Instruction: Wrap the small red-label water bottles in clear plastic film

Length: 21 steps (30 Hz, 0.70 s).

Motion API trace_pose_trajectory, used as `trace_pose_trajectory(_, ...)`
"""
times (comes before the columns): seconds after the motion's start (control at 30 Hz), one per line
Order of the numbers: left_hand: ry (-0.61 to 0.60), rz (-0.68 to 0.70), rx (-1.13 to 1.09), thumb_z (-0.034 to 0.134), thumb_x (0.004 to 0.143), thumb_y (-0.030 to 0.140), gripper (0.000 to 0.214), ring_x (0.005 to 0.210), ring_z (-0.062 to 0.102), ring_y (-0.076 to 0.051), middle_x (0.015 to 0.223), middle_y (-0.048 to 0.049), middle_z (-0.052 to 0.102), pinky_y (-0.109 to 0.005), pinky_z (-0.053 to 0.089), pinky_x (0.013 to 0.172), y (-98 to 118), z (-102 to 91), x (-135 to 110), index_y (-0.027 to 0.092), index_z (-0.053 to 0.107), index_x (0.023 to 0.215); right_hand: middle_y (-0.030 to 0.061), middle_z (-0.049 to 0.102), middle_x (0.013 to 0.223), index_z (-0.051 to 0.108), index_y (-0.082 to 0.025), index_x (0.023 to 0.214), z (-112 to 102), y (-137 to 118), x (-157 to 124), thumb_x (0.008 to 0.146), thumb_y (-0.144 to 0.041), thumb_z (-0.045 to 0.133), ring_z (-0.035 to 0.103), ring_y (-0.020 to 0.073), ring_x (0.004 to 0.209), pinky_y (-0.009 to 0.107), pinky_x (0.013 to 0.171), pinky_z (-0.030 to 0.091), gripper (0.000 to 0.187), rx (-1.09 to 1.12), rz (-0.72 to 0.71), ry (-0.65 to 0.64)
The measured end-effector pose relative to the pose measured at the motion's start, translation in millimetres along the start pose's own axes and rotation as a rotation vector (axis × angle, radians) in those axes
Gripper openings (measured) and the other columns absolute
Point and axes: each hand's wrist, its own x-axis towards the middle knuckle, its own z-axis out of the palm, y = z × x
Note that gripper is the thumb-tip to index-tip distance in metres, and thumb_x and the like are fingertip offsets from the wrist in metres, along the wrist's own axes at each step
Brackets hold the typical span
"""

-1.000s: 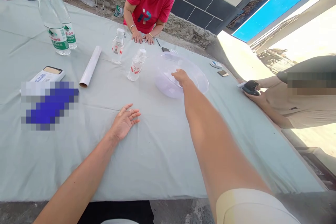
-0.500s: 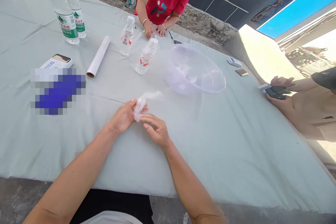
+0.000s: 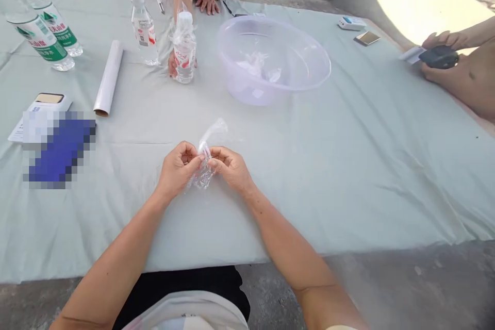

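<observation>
My left hand (image 3: 178, 167) and my right hand (image 3: 231, 167) meet over the middle of the pale green tablecloth (image 3: 348, 165). Both pinch a crumpled piece of clear plastic film (image 3: 204, 157) between their fingertips, and one end of it sticks up. Beyond them stands a clear plastic basin (image 3: 273, 56) with more scraps of film inside. A roll of film (image 3: 108, 77) lies at the left.
A person in a red shirt across the table holds a small wrapped water bottle (image 3: 184, 49); another small bottle (image 3: 144, 28) stands beside it. Two large green-label bottles (image 3: 46, 36) stand far left. Another person's hand (image 3: 444, 56) holds a black device at the right edge.
My right hand came back from the basin with a piece of film and joined my left hand, which rose from lying flat. The person opposite has taken hold of a small bottle.
</observation>
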Motion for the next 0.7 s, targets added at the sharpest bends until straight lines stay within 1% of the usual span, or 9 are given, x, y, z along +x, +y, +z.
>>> trace_pose_trajectory(0.07,0.018,0.002,0.091,0.073,0.076,0.029,0.021,0.056,0.058,-0.012,0.059,0.0044,0.056,-0.021,0.041,0.050,-1.8,1.5,-0.1,0.022,0.053,0.073,-0.0001,0.070,0.081,0.067,-0.023,0.088,1.8,0.5,1.4,0.079,-0.051,0.072,0.064,0.0134,0.068,0.027,0.061,0.051,0.030,0.051,0.056,0.067)
trace_pose_trajectory(0.1,0.030,-0.006,0.093,0.073,0.076,0.029,0.022,0.055,0.059,-0.012,0.060,0.0045,0.056,-0.021,0.041,0.049,-1.7,1.0,0.7,0.022,0.052,0.073,-0.0007,0.069,0.079,0.064,-0.022,0.085,1.1,1.1,2.6,0.080,-0.049,0.072,0.062,0.0122,0.063,0.026,0.057,0.051,0.028,0.083,0.083,0.102)
trace_pose_trajectory(0.2,0.076,-0.075,-0.038,0.073,0.074,0.032,0.025,0.054,0.061,-0.013,0.066,0.0034,0.060,-0.023,0.043,0.048,1.8,-4.7,5.3,0.023,0.050,0.076,-0.0019,0.068,0.074,0.059,-0.022,0.082,-6.1,2.2,6.9,0.079,-0.049,0.070,0.057,0.0098,0.052,0.024,0.047,0.046,0.030,0.173,0.149,0.178)
trace_pose_trajectory(0.3,0.155,-0.144,-0.190,0.075,0.069,0.030,0.029,0.052,0.060,-0.012,0.065,0.0034,0.060,-0.022,0.044,0.046,6.2,-12.7,10.9,0.023,0.048,0.075,-0.0036,0.064,0.070,0.056,-0.022,0.080,-15.3,0.6,10.7,0.074,-0.048,0.073,0.054,0.0082,0.049,0.022,0.044,0.043,0.032,0.217,0.174,0.239)
trace_pose_trajectory(0.4,0.269,-0.154,-0.259,0.073,0.066,0.025,0.029,0.051,0.057,-0.010,0.063,0.0046,0.057,-0.020,0.043,0.046,8.1,-20.9,15.6,0.022,0.046,0.075,-0.0052,0.060,0.067,0.056,-0.022,0.078,-22.5,-2.2,14.1,0.070,-0.046,0.074,0.051,0.0070,0.048,0.021,0.044,0.042,0.031,0.249,0.189,0.271)
trace_pose_trajectory(0.47,0.354,-0.152,-0.288,0.071,0.066,0.022,0.027,0.049,0.055,-0.009,0.064,0.0050,0.057,-0.019,0.042,0.045,8.9,-28.2,18.7,0.022,0.047,0.076,-0.0059,0.058,0.064,0.054,-0.022,0.076,-27.2,-3.8,15.8,0.070,-0.043,0.072,0.048,0.0069,0.047,0.022,0.042,0.039,0.027,0.247,0.206,0.325)
trace_pose_trajectory(0.53,0.452,-0.129,-0.310,0.068,0.067,0.018,0.023,0.048,0.052,-0.008,0.062,0.0052,0.057,-0.018,0.038,0.043,10.5,-38.2,21.9,0.022,0.048,0.078,-0.0063,0.055,0.061,0.053,-0.023,0.075,-33.0,-5.4,16.3,0.073,-0.038,0.068,0.045,0.0075,0.044,0.023,0.041,0.035,0.021,0.190,0.234,0.401)
trace_pose_trajectory(0.6,0.545,-0.090,-0.321,0.064,0.067,0.013,0.021,0.049,0.051,-0.007,0.063,0.0048,0.057,-0.017,0.036,0.043,12.9,-50.2,24.7,0.021,0.050,0.080,-0.0064,0.054,0.058,0.054,-0.023,0.074,-39.9,-7.4,15.0,0.075,-0.033,0.064,0.042,0.0083,0.043,0.024,0.041,0.033,0.014,0.049,0.251,0.452)
trace_pose_trajectory(0.7,0.667,-0.045,-0.255,0.060,0.069,0.011,0.018,0.049,0.051,-0.008,0.064,0.0040,0.057,-0.019,0.036,0.043,15.8,-65.8,25.8,0.021,0.052,0.082,-0.0053,0.055,0.056,0.058,-0.023,0.075,-51.2,-11.3,11.2,0.079,-0.029,0.062,0.044,0.0101,0.046,0.025,0.047,0.036,0.008,-0.222,0.267,0.436)
